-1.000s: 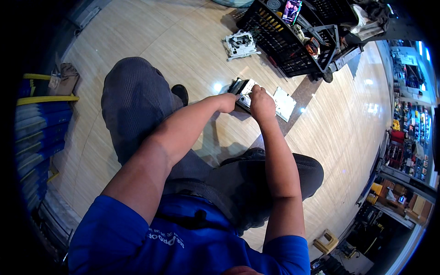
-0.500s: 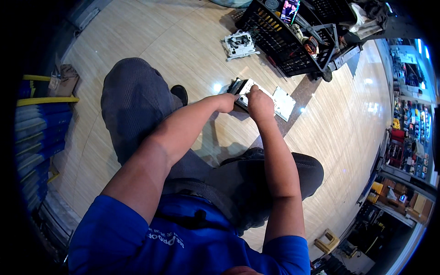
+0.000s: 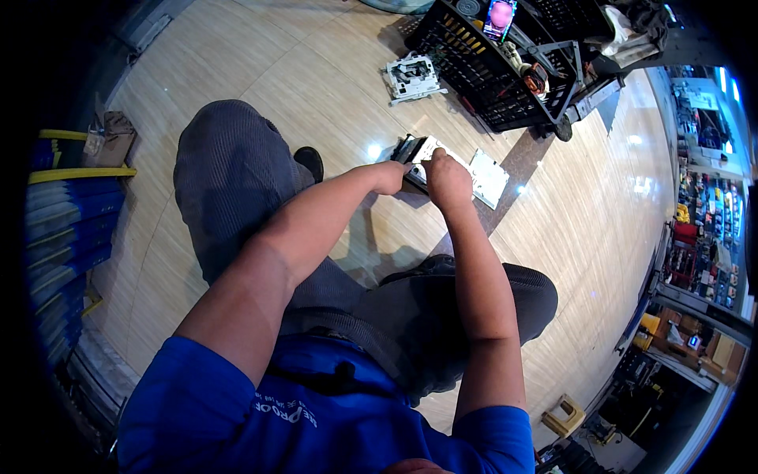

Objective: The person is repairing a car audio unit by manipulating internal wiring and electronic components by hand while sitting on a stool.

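Note:
A boxy black-and-white device (image 3: 427,148) lies on the floor in front of me, its near side partly covered by my hands. My left hand (image 3: 386,178) is closed at its near left edge, and its fingertips are too small to make out clearly. My right hand (image 3: 448,180) is bent over the white top with the fingers pinched together. Something thin shows between the two hands at the device, but its kind is unclear. Close on the right of the device lies a flat white panel (image 3: 490,179).
Farther off on the floor rests a white frame-like part (image 3: 414,78). Beside it stands a black plastic crate (image 3: 496,98) with tools, cables and a lit phone (image 3: 500,17). Blue stacked goods (image 3: 71,237) line the left; a yellow stool (image 3: 563,416) stands at lower right.
My right hand has shifted very slightly at the device. My left hand, the device and the parts around it stay in place. The picture on the phone has changed.

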A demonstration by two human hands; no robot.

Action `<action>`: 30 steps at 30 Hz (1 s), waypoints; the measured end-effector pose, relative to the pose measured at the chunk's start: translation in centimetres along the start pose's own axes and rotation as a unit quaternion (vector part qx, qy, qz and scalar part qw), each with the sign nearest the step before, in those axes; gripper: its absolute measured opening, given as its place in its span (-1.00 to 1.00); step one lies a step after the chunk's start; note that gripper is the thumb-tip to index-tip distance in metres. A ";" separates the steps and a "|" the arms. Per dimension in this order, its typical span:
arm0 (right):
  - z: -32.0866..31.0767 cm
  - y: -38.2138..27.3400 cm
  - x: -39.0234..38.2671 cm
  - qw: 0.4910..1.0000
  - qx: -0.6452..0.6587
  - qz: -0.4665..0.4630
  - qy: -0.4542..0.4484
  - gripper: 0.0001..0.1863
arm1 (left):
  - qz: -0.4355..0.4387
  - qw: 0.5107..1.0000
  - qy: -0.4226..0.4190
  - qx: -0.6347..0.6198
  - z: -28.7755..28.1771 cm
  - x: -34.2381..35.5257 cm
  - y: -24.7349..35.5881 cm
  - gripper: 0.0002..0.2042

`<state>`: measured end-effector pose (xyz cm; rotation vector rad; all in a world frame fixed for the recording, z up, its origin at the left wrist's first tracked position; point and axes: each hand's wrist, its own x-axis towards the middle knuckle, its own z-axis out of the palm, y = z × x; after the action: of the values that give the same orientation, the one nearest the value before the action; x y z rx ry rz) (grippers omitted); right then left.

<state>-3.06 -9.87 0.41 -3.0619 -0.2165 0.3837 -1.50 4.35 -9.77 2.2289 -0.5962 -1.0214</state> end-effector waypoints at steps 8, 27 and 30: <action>0.4 0.2 -0.1 0.999 -0.006 -0.037 -0.003 -0.81 | 0.000 1.000 0.024 -0.010 -0.6 -0.5 0.0 -0.37; -0.4 3.0 -2.4 0.993 -0.031 0.038 -0.103 -0.79 | -0.074 0.993 -0.020 0.092 -2.4 -4.0 4.3 -0.23; -0.5 3.5 -2.8 0.994 -0.015 0.054 -0.093 -0.80 | -0.078 0.992 -0.014 0.098 -2.1 -3.8 4.1 -0.22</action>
<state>-5.20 -13.79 1.35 -3.0760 -0.0644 0.6794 -2.74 4.48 -3.95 2.4694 -0.5616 -1.1143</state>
